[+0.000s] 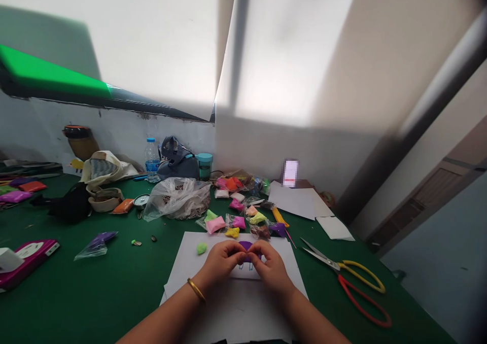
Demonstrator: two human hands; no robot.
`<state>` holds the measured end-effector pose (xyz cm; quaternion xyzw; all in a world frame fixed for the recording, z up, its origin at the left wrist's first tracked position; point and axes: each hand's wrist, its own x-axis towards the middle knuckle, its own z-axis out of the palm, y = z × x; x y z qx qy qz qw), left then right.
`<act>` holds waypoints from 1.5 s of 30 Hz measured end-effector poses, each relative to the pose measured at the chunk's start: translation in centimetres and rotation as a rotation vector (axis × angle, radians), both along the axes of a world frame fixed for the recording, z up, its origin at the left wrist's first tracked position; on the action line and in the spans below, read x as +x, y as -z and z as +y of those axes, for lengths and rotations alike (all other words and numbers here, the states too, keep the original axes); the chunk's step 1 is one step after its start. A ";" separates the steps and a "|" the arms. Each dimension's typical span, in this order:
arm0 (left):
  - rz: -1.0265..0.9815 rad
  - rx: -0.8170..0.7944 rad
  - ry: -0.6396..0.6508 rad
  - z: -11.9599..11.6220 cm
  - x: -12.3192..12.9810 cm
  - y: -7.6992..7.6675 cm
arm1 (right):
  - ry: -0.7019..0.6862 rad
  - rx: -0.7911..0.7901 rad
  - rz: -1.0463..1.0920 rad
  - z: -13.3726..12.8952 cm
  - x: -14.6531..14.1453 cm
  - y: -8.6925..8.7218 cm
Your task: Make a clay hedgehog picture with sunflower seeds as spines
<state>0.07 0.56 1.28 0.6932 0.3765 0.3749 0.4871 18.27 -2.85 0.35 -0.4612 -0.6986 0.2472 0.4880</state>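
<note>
Left hand (220, 263) and right hand (272, 267), fingertips nearly closed, are pinching purple clay (245, 244) over white paper (243, 311), apparently shaping it; the next press is likely needing evenness.

Left fingers (239, 257) and right fingers (262, 247) hold a purple piece (245, 244) over paper (238, 308); scissors (337, 266) nearby.

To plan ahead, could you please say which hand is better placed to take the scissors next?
Probably the right hand: the scissors lie on its side, though it holds the purple piece.

Brightly lit white coverings (152, 39) hang along a pale wall (122, 136) behind a green-topped table (125, 288).
</note>
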 end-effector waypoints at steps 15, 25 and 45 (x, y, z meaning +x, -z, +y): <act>0.860 0.528 -0.030 -5.3 -2.2 -0.5 | 0.036 0.062 -0.556 -0.3 -0.7 0.5; 0.843 0.643 -0.031 -5.3 -1.8 0.3 | 0.054 0.122 -0.624 -0.3 -1.0 0.5; 0.812 0.678 -0.066 -5.3 -1.8 0.9 | 0.089 0.145 -0.538 -1.5 0.7 0.2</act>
